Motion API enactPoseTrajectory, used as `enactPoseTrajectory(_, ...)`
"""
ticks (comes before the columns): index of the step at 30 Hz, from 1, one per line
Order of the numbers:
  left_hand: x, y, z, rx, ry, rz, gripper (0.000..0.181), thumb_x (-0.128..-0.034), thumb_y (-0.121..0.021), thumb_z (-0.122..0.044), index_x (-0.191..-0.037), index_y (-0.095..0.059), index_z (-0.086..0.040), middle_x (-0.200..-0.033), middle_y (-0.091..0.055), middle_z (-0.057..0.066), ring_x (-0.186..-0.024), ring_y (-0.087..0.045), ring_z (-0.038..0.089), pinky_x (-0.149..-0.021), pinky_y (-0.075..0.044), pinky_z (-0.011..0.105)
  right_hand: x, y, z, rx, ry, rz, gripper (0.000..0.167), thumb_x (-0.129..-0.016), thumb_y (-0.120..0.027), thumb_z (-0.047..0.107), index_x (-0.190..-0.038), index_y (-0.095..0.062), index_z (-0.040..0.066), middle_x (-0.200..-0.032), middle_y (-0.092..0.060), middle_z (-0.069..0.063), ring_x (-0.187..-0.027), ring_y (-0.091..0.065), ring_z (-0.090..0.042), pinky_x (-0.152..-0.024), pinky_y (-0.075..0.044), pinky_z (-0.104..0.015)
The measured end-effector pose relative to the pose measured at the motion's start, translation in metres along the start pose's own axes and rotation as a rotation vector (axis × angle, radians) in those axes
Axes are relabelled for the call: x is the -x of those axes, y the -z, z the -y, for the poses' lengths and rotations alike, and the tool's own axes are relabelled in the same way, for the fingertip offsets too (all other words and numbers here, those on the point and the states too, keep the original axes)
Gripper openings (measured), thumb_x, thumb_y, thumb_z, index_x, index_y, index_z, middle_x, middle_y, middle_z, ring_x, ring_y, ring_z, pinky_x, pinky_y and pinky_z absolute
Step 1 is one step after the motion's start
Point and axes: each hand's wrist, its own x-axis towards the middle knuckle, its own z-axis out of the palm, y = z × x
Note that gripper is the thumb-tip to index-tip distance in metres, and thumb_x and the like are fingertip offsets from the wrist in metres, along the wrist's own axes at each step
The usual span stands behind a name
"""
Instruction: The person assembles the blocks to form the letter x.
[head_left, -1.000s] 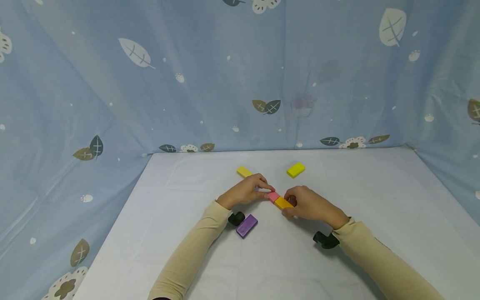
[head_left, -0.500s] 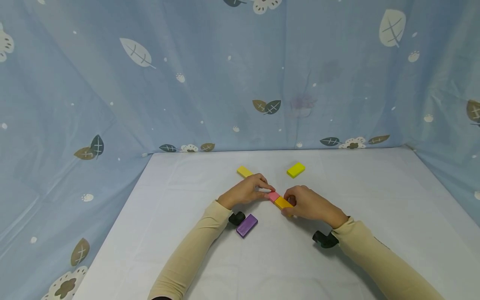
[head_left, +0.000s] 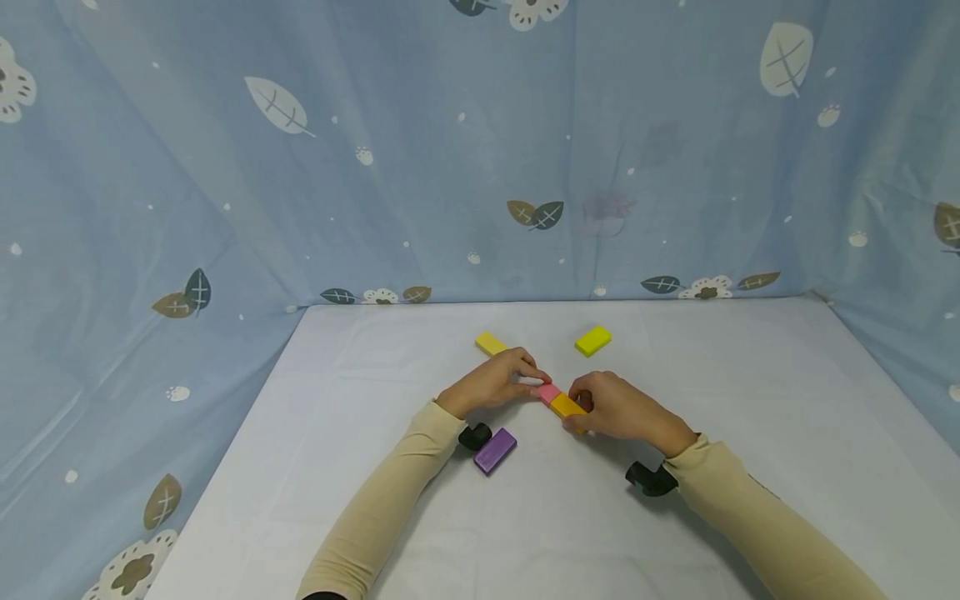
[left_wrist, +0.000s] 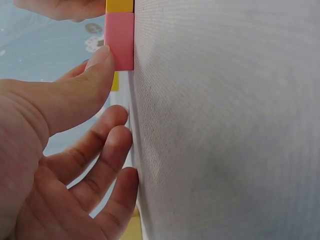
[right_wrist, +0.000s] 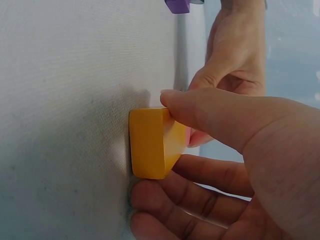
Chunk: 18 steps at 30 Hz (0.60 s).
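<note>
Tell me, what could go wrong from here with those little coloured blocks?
The pink block and orange block meet end to end, one pinched by the left hand, the other held by the right hand; an uneven push might knock them out of line.

The black camera on the left wrist sits right by the purple block, so a small arm movement could nudge that block.

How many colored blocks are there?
5: pink block and orange block, end to end between left hand and right hand; purple block, in front; pale yellow block, back left; bright yellow block, back right. Hands might hide more.
</note>
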Motion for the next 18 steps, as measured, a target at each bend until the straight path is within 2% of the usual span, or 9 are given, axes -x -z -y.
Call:
enactPoseTrajectory(10,-0.0013,-0.0007,0.0016,-0.003,-0.005,-0.012,0.027,-0.0968,-0.073,-0.018,-0.123,-0.078,-0.013,-0.118,-0.065,0.006,-0.109,-0.060,0.021,-0.098,-0.051,0.034,-0.0010,-0.0004,-0.0011,0.040,-0.007,-0.010,0.030,-0.086,-0.085,0.024,-0.103,-0.073,0.003,-0.070,-0.058,0.000,-0.057,-0.052,-0.011,-0.054,-0.041,-0.024)
enactPoseTrajectory(18,-0.0014,-0.0008,0.0015,-0.013,-0.004,-0.003,0.027,-0.0972,-0.073,-0.018,-0.124,-0.077,-0.014,-0.119,-0.065,0.006,-0.110,-0.060,0.020,-0.098,-0.051,0.034,0.0003,0.0020,-0.0005,0.059,-0.010,-0.026,0.035,-0.089,-0.083,0.027,-0.111,-0.072,0.002,-0.071,-0.057,0.000,-0.059,-0.051,-0.012,-0.054,-0.040,-0.025)
